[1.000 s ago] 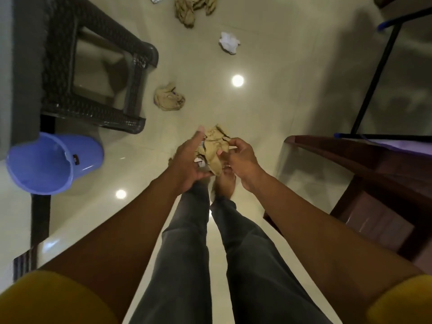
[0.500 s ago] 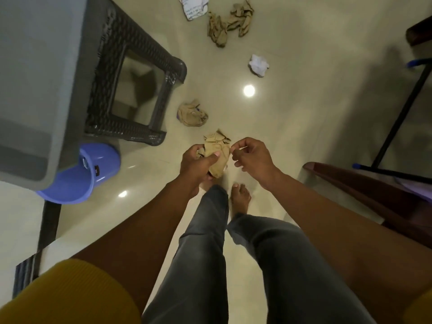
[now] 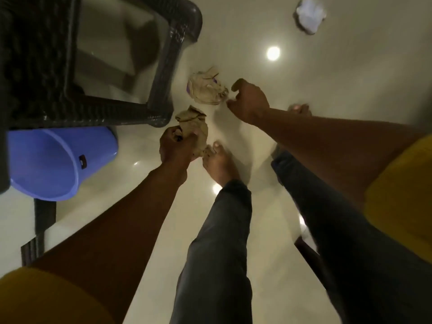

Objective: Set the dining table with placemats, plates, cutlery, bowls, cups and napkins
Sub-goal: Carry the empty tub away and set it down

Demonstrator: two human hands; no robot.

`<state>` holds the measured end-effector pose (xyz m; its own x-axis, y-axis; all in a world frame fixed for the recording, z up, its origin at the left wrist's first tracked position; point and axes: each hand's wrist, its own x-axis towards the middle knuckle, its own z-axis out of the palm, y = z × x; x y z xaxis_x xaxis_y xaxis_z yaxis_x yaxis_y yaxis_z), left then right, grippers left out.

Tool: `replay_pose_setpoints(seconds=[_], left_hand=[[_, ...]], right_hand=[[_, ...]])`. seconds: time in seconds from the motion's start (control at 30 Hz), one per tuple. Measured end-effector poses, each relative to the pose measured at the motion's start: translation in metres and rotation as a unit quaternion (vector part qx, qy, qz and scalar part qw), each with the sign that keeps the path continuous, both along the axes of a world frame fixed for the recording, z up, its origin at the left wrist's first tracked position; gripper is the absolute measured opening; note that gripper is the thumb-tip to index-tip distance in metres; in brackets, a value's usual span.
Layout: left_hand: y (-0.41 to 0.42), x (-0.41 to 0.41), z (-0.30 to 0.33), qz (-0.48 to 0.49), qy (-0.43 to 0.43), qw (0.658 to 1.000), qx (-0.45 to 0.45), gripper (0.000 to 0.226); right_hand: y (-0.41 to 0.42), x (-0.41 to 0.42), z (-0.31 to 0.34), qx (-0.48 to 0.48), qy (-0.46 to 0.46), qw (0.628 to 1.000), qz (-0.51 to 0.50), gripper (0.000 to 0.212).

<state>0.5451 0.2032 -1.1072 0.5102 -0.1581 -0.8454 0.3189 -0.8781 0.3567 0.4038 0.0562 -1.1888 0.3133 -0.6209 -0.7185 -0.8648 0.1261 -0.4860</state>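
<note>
Crumpled tan napkin [image 3: 195, 127] in left hand [image 3: 176, 148] grip, right hand [image 3: 251, 104] loosely curled

My arms are bare up to short mustard-yellow sleeves [image 3: 46, 298], one at each shoulder. I wear dark grey trousers [image 3: 215, 253] that reach my ankles. My feet [image 3: 218, 163] are bare, without shoes or socks.

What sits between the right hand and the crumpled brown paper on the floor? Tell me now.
Nothing visible. The right hand reaches with curled fingers beside the crumpled brown paper, with only bare floor showing between. The left hand grips another paper wad.
</note>
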Motion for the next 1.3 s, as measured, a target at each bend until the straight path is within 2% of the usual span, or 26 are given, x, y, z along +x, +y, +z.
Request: replay_pose_setpoints(seconds=[0.1, 0.23, 0.27, 0.33, 0.43, 0.53, 0.7, 0.83, 0.97, 1.07, 1.2, 1.3], left_hand=[[0.003, 0.012, -0.017, 0.020, -0.006, 1.000, 0.015, 0.042], [-0.002, 0.023, -0.036, 0.037, 0.005, 0.999, 0.020, 0.072], [-0.005, 0.026, -0.041, 0.033, 0.003, 0.999, 0.017, 0.067], [-0.010, 0.025, -0.048, 0.028, -0.007, 1.000, 0.009, 0.044], [-0.019, 0.020, -0.055, 0.019, -0.018, 1.000, 0.000, 0.036], [-0.032, 0.013, -0.053, 0.011, -0.018, 1.000, -0.008, 0.034], [-0.044, 0.001, -0.041, 0.011, -0.019, 1.000, 0.005, 0.035], [-0.057, -0.008, -0.018, 0.055, 0.043, 0.998, 0.011, 0.025], [-0.078, -0.018, 0.014, 0.066, 0.088, 0.994, 0.005, 0.021], [-0.096, -0.026, 0.037, 0.070, 0.100, 0.992, 0.008, 0.021], [-0.129, -0.039, 0.074, 0.046, 0.081, 0.995, 0.024, 0.023], [-0.151, -0.045, 0.101, 0.044, 0.083, 0.995, 0.012, 0.040]], right_hand=[[-0.002, 0.031, -0.044, 0.001, 0.024, 0.999, 0.032, 0.051], [0.003, 0.062, -0.086, -0.048, 0.047, 0.996, 0.054, 0.076], [0.005, 0.068, -0.095, -0.080, 0.057, 0.994, 0.054, 0.084], [0.007, 0.071, -0.111, -0.148, 0.069, 0.984, 0.073, 0.094], [0.006, 0.065, -0.131, -0.208, 0.071, 0.963, 0.157, 0.086], [-0.002, 0.056, -0.139, -0.220, 0.069, 0.956, 0.183, 0.078], [-0.027, 0.042, -0.115, -0.140, 0.060, 0.974, 0.170, 0.061], [-0.055, 0.013, -0.087, 0.000, -0.004, 0.997, 0.083, 0.067], [-0.077, -0.030, -0.041, 0.078, -0.058, 0.995, 0.012, 0.062], [-0.087, -0.060, 0.007, 0.128, -0.098, 0.986, -0.050, 0.064], [-0.095, -0.090, 0.097, 0.200, -0.172, 0.955, -0.136, 0.065], [-0.099, -0.105, 0.152, 0.247, -0.222, 0.924, -0.190, 0.076]])
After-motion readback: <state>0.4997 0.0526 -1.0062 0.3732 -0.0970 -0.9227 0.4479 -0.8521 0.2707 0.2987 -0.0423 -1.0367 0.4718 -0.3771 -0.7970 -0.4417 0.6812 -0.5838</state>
